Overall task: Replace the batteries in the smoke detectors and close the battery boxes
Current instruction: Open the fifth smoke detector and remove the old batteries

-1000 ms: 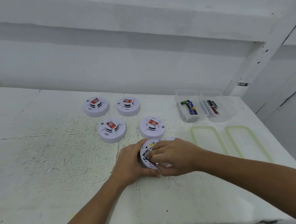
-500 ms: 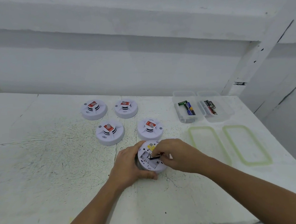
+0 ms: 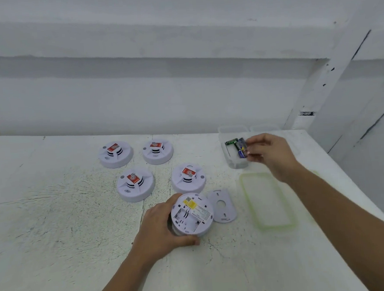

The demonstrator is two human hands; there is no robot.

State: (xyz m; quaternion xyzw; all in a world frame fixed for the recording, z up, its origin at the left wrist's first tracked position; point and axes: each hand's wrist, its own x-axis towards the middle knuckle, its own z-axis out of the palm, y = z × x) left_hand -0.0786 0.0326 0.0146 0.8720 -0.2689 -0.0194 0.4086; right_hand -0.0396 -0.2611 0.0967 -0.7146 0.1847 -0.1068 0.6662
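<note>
Batteries point(image 3: 240, 147) lie just beside right fingers point(image 3: 254, 151); left fingers point(image 3: 188, 242) grip upturned detector point(image 3: 192, 213).

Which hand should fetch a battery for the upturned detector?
Right hand: its fingers are at the blue battery in the clear box; whether they grip it is unclear. The left hand holds the upturned detector.
</note>
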